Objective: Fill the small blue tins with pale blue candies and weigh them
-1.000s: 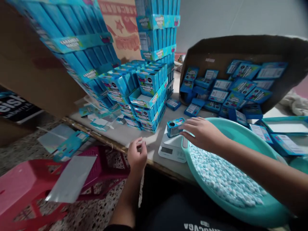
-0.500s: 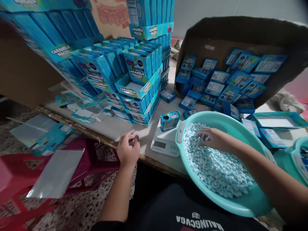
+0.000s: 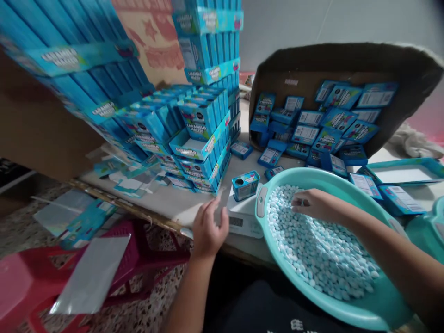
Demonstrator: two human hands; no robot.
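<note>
A teal basin (image 3: 347, 303) on my lap edge holds a heap of pale blue candies (image 3: 322, 249). My right hand (image 3: 314, 205) rests in the heap near its far side, fingers pinched on a few candies. A small blue tin (image 3: 245, 185) with a round hole in its top stands on a white scale (image 3: 243, 217) just left of the basin. My left hand (image 3: 210, 229) hovers at the table edge beside the scale, fingers loosely spread and holding nothing.
Stacks of blue candy boxes (image 3: 194, 134) fill the table's back left. A brown carton (image 3: 333, 64) lies tipped open with several blue tins (image 3: 312, 127) spilling out. Flat teal trays (image 3: 405, 173) sit at right. A red plastic stool (image 3: 69, 268) with foil sheets stands lower left.
My right hand left the tin on the scale and went into the basin's candies. My left hand shifted right toward the scale.
</note>
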